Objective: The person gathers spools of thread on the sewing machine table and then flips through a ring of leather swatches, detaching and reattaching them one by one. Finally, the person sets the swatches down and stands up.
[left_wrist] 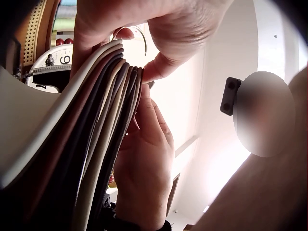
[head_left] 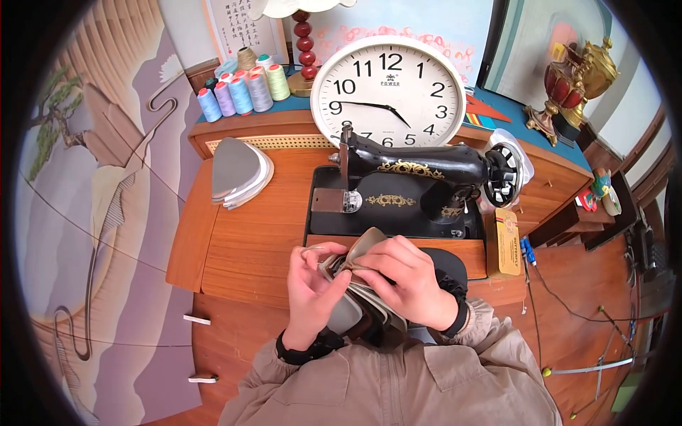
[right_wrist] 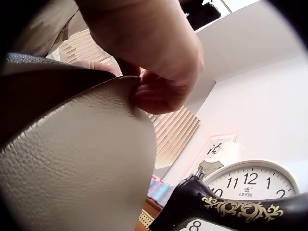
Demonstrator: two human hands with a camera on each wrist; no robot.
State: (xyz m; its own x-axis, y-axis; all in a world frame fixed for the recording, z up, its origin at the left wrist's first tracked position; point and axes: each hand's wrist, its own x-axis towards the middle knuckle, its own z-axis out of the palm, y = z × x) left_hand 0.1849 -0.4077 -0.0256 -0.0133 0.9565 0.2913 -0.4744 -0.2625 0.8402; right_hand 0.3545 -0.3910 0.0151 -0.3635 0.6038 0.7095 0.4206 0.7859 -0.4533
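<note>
Both hands are together in front of the chest in the head view. The left hand point(head_left: 311, 291) grips one edge of a stack of leather pieces point(head_left: 366, 243). Fingers of the right hand point(head_left: 406, 280) pinch the top of the same stack. Seen from the left wrist, white, brown, black and beige layers point(left_wrist: 72, 108) hang under the left hand point(left_wrist: 163, 29), the right hand point(left_wrist: 144, 178) beyond them; a thin curved loop point(left_wrist: 144, 41) shows by the left fingers. In the right wrist view the right hand point(right_wrist: 154, 53) pinches the tip of a beige leather piece point(right_wrist: 91, 154).
A black sewing machine point(head_left: 419, 163) stands just beyond the hands, a yellow box point(head_left: 506, 245) at its right. Curved grey and white pieces point(head_left: 241, 170) lie on the table's left. Behind are a round clock point(head_left: 389, 78), thread spools point(head_left: 259, 89) and a lamp point(head_left: 306, 46).
</note>
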